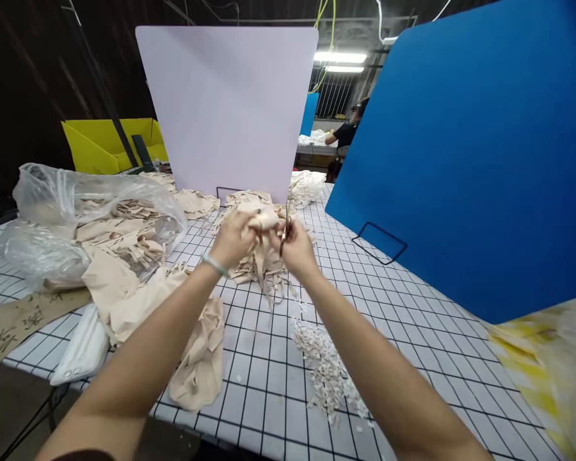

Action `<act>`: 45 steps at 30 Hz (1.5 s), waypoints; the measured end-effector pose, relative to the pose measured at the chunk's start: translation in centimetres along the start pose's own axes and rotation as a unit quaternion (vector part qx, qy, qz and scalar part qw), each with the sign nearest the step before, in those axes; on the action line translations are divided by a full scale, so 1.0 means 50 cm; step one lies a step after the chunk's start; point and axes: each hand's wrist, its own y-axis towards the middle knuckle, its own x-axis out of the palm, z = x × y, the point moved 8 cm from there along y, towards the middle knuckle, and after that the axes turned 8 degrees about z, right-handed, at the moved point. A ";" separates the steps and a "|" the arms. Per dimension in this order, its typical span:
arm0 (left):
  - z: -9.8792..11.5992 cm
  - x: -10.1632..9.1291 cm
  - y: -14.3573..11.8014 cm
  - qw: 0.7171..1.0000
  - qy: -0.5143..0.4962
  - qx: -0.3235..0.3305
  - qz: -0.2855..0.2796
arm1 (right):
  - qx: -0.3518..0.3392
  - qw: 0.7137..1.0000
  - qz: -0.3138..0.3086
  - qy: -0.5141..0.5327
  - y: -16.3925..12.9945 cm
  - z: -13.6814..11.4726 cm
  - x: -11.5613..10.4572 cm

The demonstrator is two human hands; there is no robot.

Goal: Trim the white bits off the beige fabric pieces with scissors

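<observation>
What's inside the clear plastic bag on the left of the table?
Beige fabric pieces, some of them narrow strips, show inside the clear plastic bag. Anything beneath those is covered; I can't tell what's there.

Fingers of the left hand [233, 238] hide part of the beige fabric [265, 219]; those of the right hand [298, 247] cover part of the scissors [287, 224], whose blades are blurred. At 8 o'clock the left edge crops a brown sheet [33, 317], its writing unreadable. At 2 o'clock the right edge cuts off the blue divider [465, 160], which partly hides a co-worker [345, 135] towards 1 o'clock.
</observation>
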 end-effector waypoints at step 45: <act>-0.151 -0.124 -0.344 0.968 0.195 0.055 -0.151 | -0.059 0.967 -0.209 -0.134 -0.395 0.158 0.098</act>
